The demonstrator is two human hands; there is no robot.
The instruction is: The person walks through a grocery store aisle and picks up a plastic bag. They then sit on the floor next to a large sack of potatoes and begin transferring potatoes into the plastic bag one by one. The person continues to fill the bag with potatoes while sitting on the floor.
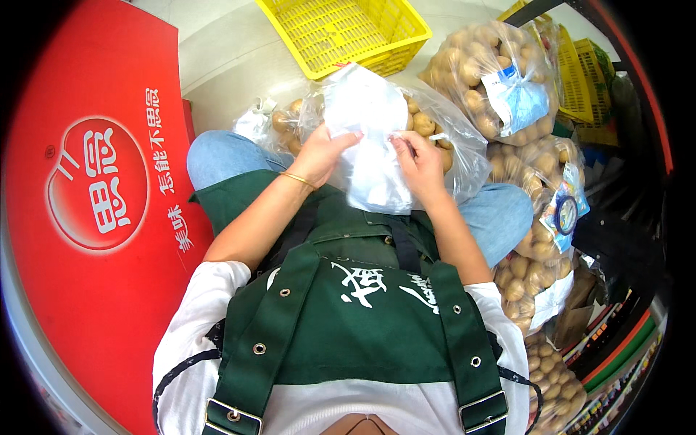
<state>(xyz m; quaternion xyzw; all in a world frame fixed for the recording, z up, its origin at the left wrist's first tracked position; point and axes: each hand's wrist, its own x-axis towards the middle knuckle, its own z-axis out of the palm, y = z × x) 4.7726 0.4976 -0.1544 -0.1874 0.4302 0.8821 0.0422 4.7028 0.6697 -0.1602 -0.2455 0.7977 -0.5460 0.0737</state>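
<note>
A thin white plastic bag (375, 109), or a small stack of them, is stretched between my two hands over my lap. My left hand (321, 155) pinches its left side, thumb on top, with a gold-coloured bangle at the wrist. From the right, my right hand (421, 163) grips the same bag between thumb and fingers. Just beyond the white plastic sits a large clear plastic bag (462, 147) with potatoes (424, 124) inside, partly hidden by the white one. More potatoes in clear plastic (288, 122) show on the left.
Filled potato sacks (489, 81) line my right side. A tape roll (566, 215) rests on one. Ahead on the floor stands a yellow plastic crate (348, 32). A red panel (98, 304) bearing writing rises at left; shelving (614, 353) stands at lower right.
</note>
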